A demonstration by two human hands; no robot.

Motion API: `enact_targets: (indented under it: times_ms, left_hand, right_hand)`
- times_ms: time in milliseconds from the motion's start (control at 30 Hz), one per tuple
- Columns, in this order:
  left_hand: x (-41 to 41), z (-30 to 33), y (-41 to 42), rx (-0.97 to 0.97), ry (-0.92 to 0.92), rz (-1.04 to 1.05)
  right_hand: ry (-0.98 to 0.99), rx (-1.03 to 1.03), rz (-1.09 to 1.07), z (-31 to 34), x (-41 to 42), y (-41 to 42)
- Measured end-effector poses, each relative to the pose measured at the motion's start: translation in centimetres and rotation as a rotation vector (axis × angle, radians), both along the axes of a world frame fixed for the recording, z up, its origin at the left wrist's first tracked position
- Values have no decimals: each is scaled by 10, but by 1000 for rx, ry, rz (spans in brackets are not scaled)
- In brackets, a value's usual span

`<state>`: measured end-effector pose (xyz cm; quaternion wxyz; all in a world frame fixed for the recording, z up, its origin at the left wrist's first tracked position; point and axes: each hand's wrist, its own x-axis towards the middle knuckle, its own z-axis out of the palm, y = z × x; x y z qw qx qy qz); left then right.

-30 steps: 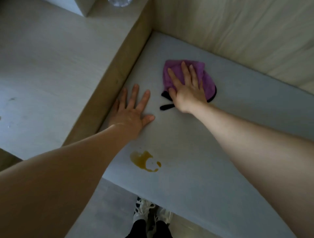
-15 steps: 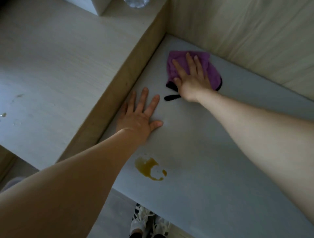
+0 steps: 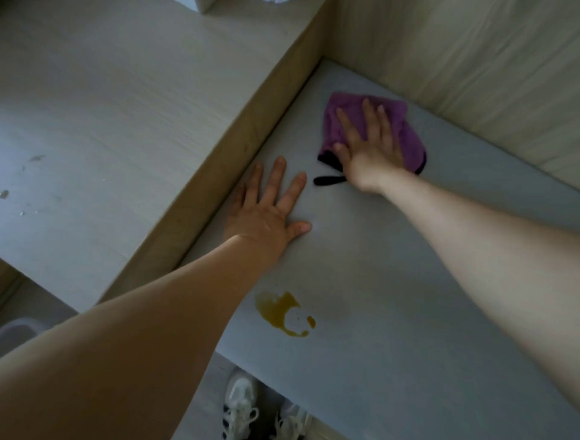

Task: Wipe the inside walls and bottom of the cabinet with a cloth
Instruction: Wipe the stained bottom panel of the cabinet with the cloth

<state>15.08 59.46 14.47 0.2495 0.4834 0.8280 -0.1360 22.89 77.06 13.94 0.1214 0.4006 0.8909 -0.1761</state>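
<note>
A purple cloth point(image 3: 405, 138) with a black edge and loop lies flat on the grey cabinet bottom point(image 3: 408, 282), near the back left corner. My right hand point(image 3: 367, 147) presses on it with straight, spread fingers. Beside the left side wall point(image 3: 226, 176), my left hand point(image 3: 266, 213) rests flat on the bottom with its fingers spread. A yellow-brown stain point(image 3: 279, 311) sits on the bottom near the front edge, below my left hand. The pale wood back wall point(image 3: 470, 62) rises behind the cloth.
A pale wooden surface point(image 3: 110, 125) lies to the left of the side wall, with a few small spots on it. White shoes point(image 3: 241, 405) show on the floor below the cabinet's front edge. The base of a clear object point(image 3: 276, 1) peeks in at the top.
My right hand has slid the cloth farther toward the back corner and then slightly back. My left hand has stayed flat on the bottom. The view has shifted a little.
</note>
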Motion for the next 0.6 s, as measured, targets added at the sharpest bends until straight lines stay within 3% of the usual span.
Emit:
enact_targets:
  times_ms: [233, 367, 433, 600]
  left_hand:
    - [-4, 5, -2, 44, -65, -15]
    - [-9, 11, -26, 297, -153, 63]
    - [-7, 11, -49, 396, -139, 153]
    - [-6, 18, -81, 415, -61, 246]
  right_hand:
    - [-25, 41, -79, 3, -11, -9]
    - [-27, 3, -73, 8, -37, -35]
    - [-3, 9, -5, 6, -52, -55]
    - [24, 7, 35, 3, -56, -102]
